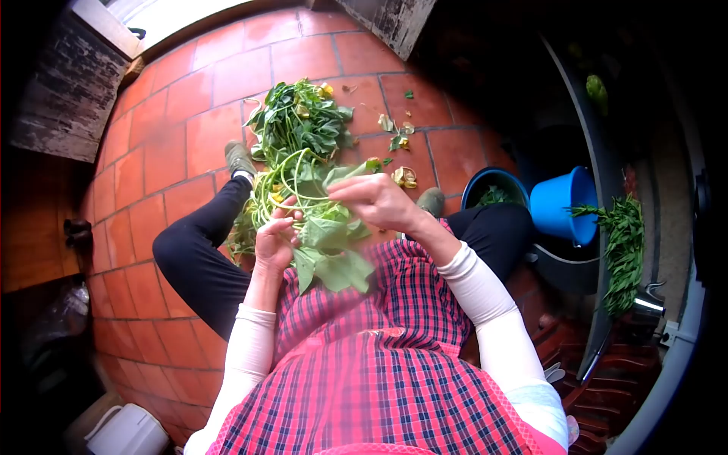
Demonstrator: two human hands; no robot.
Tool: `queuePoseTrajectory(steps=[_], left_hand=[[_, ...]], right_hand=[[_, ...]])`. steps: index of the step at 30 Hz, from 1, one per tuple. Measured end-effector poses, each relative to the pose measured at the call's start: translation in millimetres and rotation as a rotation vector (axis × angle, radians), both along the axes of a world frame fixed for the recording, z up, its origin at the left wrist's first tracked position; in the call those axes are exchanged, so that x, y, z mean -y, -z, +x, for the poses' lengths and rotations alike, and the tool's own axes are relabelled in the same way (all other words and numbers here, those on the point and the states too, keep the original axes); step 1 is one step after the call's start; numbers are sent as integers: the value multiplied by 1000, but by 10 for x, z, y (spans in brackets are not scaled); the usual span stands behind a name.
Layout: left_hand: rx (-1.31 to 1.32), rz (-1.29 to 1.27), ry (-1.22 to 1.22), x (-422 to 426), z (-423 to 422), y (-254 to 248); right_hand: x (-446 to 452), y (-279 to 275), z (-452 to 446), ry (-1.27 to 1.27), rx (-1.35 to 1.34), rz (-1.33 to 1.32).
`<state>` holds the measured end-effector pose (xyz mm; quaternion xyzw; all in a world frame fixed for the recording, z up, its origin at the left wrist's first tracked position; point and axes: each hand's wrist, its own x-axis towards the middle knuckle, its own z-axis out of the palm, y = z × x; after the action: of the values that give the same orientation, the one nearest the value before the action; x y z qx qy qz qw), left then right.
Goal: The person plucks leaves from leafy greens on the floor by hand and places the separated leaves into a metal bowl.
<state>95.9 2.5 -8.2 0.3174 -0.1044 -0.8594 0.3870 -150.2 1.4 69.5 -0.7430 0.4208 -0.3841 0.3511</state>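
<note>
My left hand [276, 236] is closed around a leafy green vine [331, 235], whose broad pale leaves hang over my lap. Thin curling stems loop up above that hand. My right hand [370, 200] is pinched at the upper right of the same vine, beside a leaf; its fingertips are partly hidden. On the floor between my feet lies a heap of leafy greens [303, 117] with a few yellow flowers. More stems [244, 231] rest beside my left leg, partly covered by the hand.
Leaf scraps and yellowed bits [405, 177] are scattered on the red tile floor [163, 178]. To my right stand a blue bucket [557, 203] and a dark basin [469, 188] holding greens. A bunch of narrow leaves [625, 250] lies on the ledge. A white container [129, 431] sits at lower left.
</note>
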Motion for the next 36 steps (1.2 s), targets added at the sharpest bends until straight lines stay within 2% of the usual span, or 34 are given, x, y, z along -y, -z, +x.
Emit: queuePoseTrajectory(steps=[3,5,9,11,16,17,19,21,22,23,24,25,27,28,29,30,31,33,34,35,36], left_hand=[[25,-12,6,-15,-32,-20],[43,-34,32,-12,-29,-19],[-187,12,25,13,-100,4],[-355,61,68,-7,-204,-154],[-401,80,95,-36,-189,271],[-447,73,74,-35,-213,313],[-413,62,-124,-50,-176,356],[-337,83,-177,-33,-35,311],[-99,43,-244,-27,9,385],[-241,170,-253,19,123,601],[-73,107,-260,-26,107,604],[-68,210,-258,-11,73,541],[-61,422,-271,23,1,409],[-388,241,-181,39,45,602],[-312,217,-233,41,40,555],[-230,194,-283,42,38,513],[-145,174,-329,42,35,467],[-727,187,-174,112,99,653],[-756,198,-151,116,112,639],[-786,210,-128,113,114,591],[-649,160,-126,105,101,549]], right_hand=[[41,146,34,8,-373,97],[52,218,49,-23,-394,105],[21,297,67,-39,-464,108],[3,376,106,-32,-512,115],[70,545,248,360,-444,130],[151,723,267,508,-505,166],[366,981,-26,802,-318,162],[498,1213,-515,663,302,412],[468,1052,-634,597,581,547],[455,784,-710,522,857,677],[426,610,-758,403,1052,716],[392,445,-778,280,1244,748],[376,288,-714,135,1324,805],[376,301,-714,32,1351,849],[386,211,-640,-74,1377,890],[322,112,-531,145,1255,914],[297,85,-451,120,1187,893],[249,47,-321,75,1053,848],[209,-127,-186,161,961,836],[184,-202,-152,130,897,868],[168,-162,-77,118,781,813]])
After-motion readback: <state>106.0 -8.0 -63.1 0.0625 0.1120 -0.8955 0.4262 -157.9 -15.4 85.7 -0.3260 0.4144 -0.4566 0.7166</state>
